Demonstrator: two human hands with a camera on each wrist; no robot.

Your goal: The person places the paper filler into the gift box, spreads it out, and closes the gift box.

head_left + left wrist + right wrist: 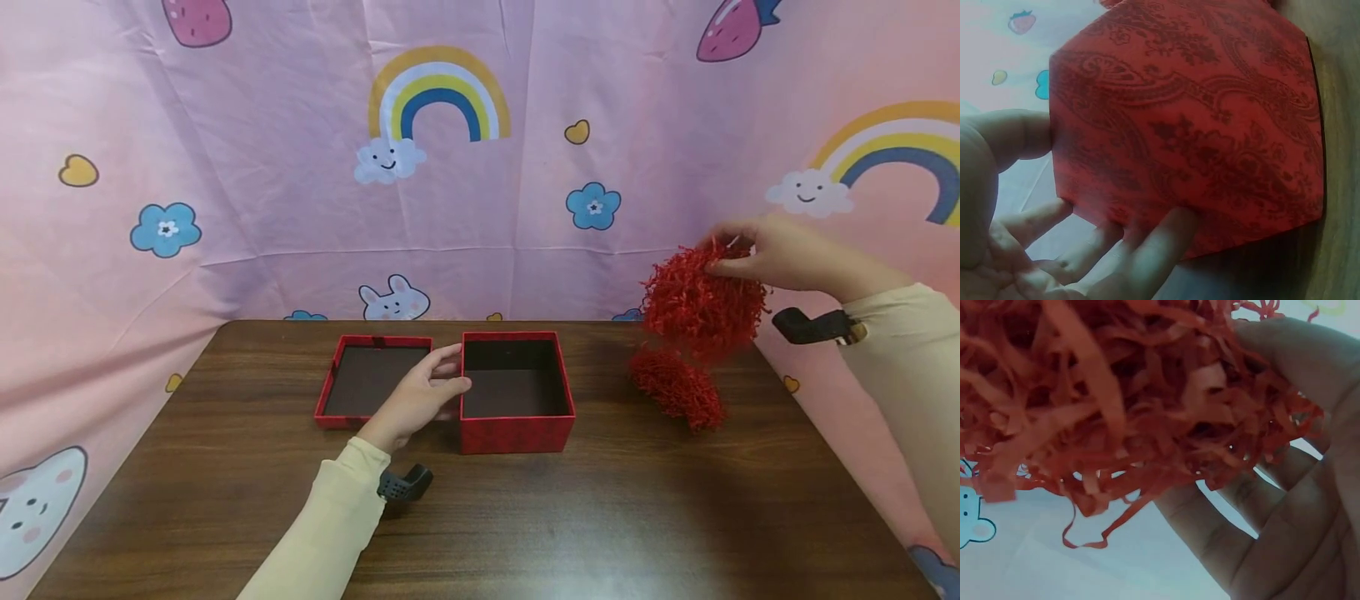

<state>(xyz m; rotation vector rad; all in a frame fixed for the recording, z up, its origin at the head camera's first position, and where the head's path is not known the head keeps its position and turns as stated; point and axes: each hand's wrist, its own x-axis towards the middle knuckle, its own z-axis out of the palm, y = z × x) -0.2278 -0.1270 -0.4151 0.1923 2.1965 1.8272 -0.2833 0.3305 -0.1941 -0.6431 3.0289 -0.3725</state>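
A red box (517, 433) with a dark interior stands without its lid at mid-table. My left hand (420, 396) holds its left side, thumb at the top rim and fingers against the outer wall. The left wrist view shows that patterned red wall (1197, 137) up close, with the fingertips on it. At the right, my right hand (780, 254) grips a big clump of red shredded paper (697, 300) raised over the table. In the right wrist view thumb and fingers hold the paper strands (1147, 412) between them. Below lies a smaller pile of shredded paper (678, 390).
The box lid (341, 421) lies with its dark inside up, left of the box and behind my left hand. A brown wooden table (600, 517) carries everything. Behind it hangs a pink printed cloth (300, 108). Each wrist wears a black device (813, 327).
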